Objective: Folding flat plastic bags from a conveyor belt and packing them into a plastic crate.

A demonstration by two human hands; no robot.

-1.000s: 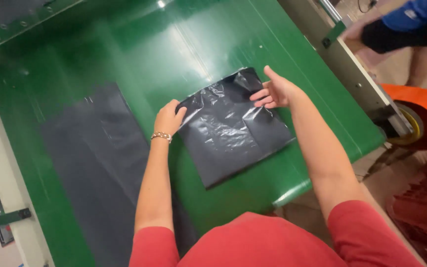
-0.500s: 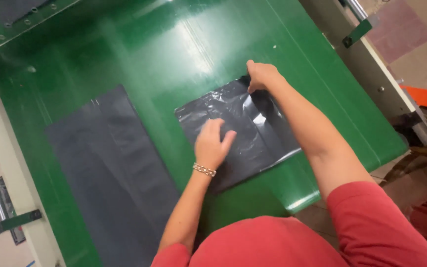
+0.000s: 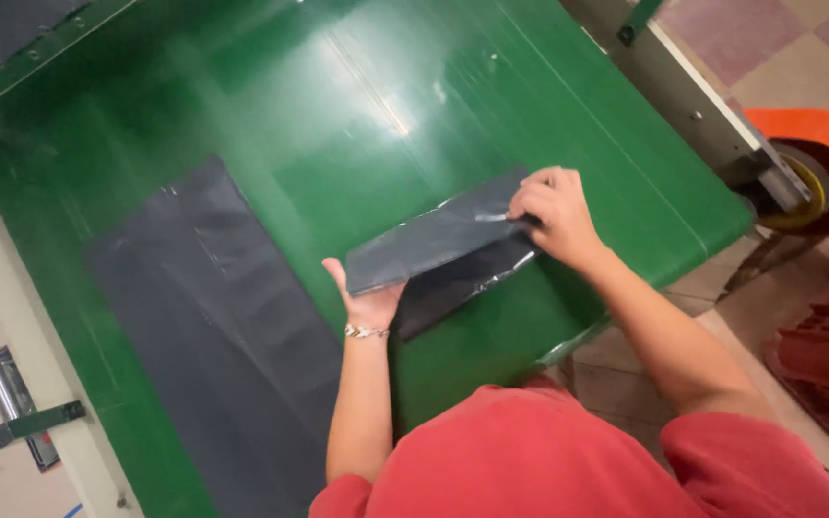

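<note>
Item: black plastic bag [image 3: 438,251] — thin glossy film, folded into a narrow band, lying on the green counter [image 3: 338,115] near its 5 o'clock edge, its upper layer lifted clear of the layer beneath. Left hand [image 3: 368,299] sits at the band's 8 o'clock end, palm up under the raised fold, fingers spread and supporting rather than pinching; a bracelet [image 3: 367,331] circles that wrist. Right hand [image 3: 554,216] is at the 2 o'clock end, fingers drawn together and pressing down on the film's corner. Handling, as judged: very light, limp, slick against itself and against the shiny counter, prone to creasing and to sliding out of alignment; it should tolerate rough touch yet will not hold a fold unless flattened. Best hold — the folded edges and end corners, pinched through all layers. Adjacent: a larger sheet of dark plastic [image 3: 213,336] lying flat at 8 o'clock, well apart from the hands; an orange wheel [image 3: 822,168] off the counter at 3 o'clock.
</note>
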